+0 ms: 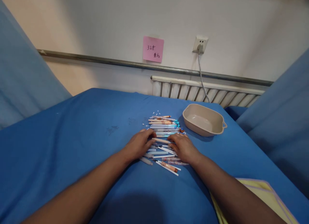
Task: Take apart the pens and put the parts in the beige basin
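Note:
A pale pen [161, 140] lies crosswise between my hands, its ends at the fingertips of each. My left hand [142, 142] is curled, thumb and fingers closed at the pen's left end. On the other side, my right hand [182, 147] pinches around the right end, its palm partly over other pens. Beyond them, several pens are lined up side by side in a row [164, 126], some with blue or brown ends. Closer to me is a looser pile of grey pens [158, 153], thin white sticks [167, 168] and an orange-brown pen [169, 166].
A beige plastic basin [204, 116] stands at the back right on the blue-covered surface [79, 137]. Small white bits [156, 113] lie behind the row. A yellow cloth [262, 191] is under my right forearm. Blue curtains [24, 72] hang at both sides; a radiator [183, 88] is behind.

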Demonstrator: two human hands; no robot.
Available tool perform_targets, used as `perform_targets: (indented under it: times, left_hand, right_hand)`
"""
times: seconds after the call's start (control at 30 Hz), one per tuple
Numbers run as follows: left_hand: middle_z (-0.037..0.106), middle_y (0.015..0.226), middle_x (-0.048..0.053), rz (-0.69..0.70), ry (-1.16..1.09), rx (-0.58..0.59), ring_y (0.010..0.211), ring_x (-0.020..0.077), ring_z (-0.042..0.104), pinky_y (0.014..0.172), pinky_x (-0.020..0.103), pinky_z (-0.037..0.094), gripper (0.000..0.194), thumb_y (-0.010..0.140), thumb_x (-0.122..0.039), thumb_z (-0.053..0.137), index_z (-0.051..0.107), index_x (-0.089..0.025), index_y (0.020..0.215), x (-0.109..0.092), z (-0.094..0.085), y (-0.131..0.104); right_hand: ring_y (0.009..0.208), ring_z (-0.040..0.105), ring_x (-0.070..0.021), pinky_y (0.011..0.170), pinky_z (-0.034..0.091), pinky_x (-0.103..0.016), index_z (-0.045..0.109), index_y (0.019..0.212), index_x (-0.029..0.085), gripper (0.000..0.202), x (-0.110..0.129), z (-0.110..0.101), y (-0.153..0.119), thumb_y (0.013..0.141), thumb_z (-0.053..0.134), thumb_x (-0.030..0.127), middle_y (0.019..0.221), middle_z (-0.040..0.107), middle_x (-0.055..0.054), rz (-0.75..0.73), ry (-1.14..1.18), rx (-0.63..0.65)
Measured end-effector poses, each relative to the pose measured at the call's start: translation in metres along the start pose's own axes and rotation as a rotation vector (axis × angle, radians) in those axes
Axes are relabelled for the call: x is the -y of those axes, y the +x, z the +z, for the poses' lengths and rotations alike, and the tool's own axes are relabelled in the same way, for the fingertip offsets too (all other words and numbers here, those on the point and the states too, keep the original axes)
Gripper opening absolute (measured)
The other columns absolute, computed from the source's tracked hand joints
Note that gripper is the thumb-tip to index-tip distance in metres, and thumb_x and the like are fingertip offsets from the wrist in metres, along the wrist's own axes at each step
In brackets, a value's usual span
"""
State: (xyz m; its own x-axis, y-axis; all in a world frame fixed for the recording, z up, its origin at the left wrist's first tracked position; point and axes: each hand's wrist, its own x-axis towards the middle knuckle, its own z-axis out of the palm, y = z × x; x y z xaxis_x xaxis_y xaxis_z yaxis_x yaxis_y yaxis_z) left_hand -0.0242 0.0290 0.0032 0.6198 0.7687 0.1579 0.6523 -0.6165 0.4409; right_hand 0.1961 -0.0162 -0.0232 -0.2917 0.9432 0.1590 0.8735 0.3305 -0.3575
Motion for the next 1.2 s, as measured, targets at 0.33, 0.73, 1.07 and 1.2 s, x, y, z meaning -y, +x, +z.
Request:
perform_targets:
  times: [0.33,0.73,1.07,1.2]
  left_hand:
    - [0.062,0.08,0.005,0.057,0.125,0.018,0.078,0.0191,0.053,0.077,0.032,0.041,0.035,0.095,-0.033,0.033,0.061,-0.017,0.08,-0.008,0.0,0.005]
    - [0.064,0.099,0.008,-0.043,-0.013,-0.083,0.089,0.0215,0.06,0.079,0.033,0.045,0.035,0.091,-0.035,0.04,0.05,-0.019,0.12,-0.013,-0.003,-0.001]
    - [0.067,0.091,0.007,-0.043,0.088,-0.018,0.085,0.0214,0.061,0.075,0.03,0.044,0.036,0.093,-0.035,0.033,0.056,-0.02,0.117,-0.01,-0.007,-0.001]
    - [0.068,0.088,0.005,-0.114,0.086,-0.039,0.081,0.0207,0.062,0.073,0.029,0.043,0.033,0.092,-0.036,0.036,0.06,-0.021,0.109,-0.004,-0.012,-0.001]
  right_hand:
    - [0.09,0.051,-0.0194,0.08,0.036,-0.03,0.064,0.1,0.02,0.021,0.003,-0.001,-0.001,0.092,0.045,0.028,0.091,0.061,-0.006,-0.109,-0.03,-0.08]
    - [0.089,0.051,-0.0194,0.08,0.037,-0.031,0.064,0.098,0.02,0.019,0.003,0.002,-0.004,0.091,0.048,0.028,0.089,0.062,-0.005,-0.141,-0.006,-0.145]
    - [0.09,0.052,-0.0193,0.081,0.037,-0.031,0.064,0.098,0.021,0.017,-0.002,-0.001,-0.003,0.09,0.05,0.026,0.089,0.062,-0.006,-0.138,-0.012,-0.172]
    - [0.09,0.052,-0.0196,0.082,0.037,-0.032,0.064,0.096,0.021,0.017,-0.004,0.0,-0.003,0.09,0.049,0.026,0.089,0.062,-0.006,-0.109,-0.03,-0.152]
